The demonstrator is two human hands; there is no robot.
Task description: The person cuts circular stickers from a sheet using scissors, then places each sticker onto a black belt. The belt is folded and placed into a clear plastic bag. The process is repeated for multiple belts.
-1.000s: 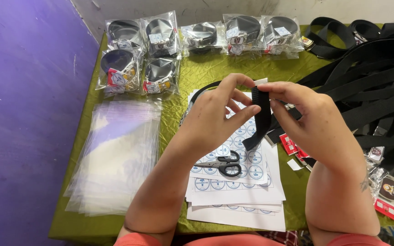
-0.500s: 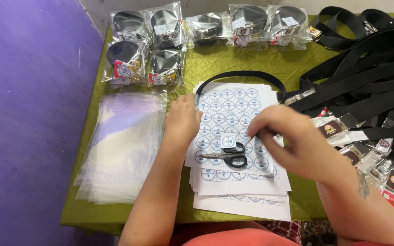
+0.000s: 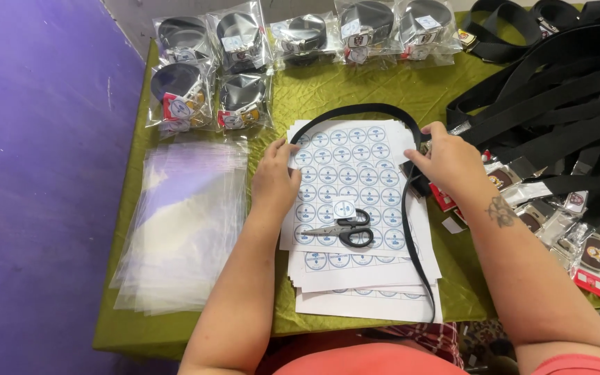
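Observation:
A black belt (image 3: 355, 108) lies in an arc over the top of a stack of round-sticker sheets (image 3: 355, 163), and its tail runs down the sheets' right side to the table's near edge. My left hand (image 3: 276, 179) rests on the sheets' left edge with its fingertips pinching the belt's left end. My right hand (image 3: 449, 163) grips the belt at the sheets' right edge, near a dark buckle part. Black-handled scissors (image 3: 345, 229) lie on the sheets between my hands, and neither hand touches them.
A stack of clear plastic bags (image 3: 182, 222) lies at the left on the green tablecloth (image 3: 328, 90). Bagged coiled belts (image 3: 244, 62) line the back. A heap of loose black belts (image 3: 564, 90) and tagged buckles (image 3: 592, 253) fills the right side.
A second ago both hands held the belt up together near the camera. Now the belt lies spread in an arc on the sheets, with my hands apart at its two sides.

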